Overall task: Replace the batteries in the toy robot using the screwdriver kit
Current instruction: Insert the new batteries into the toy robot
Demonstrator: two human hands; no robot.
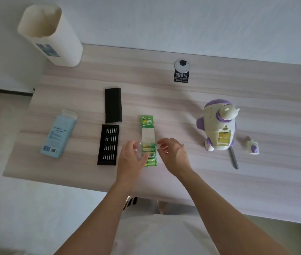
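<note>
Pinching battery pack [148, 137], left fingers [133, 146]; right fingers [162, 145] beside.

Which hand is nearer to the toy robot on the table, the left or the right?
The right hand. It hovers just right of the battery pack, with the toy robot further to its right; the left hand holds the pack's left edge, farther away.

Battery pack [148, 137] mid-table [164, 100], bit tray [108, 145] left of it, toy robot [217, 124] to the right.
The kit sleeve [113, 105] lies just behind the tray and a box [59, 134] further left. A screwdriver [233, 159] lies before the robot, a battery cover [253, 147] to its right. The left hand [131, 159] grips the pack's near left edge; the right hand [173, 155] sits just beside its right edge.
</note>
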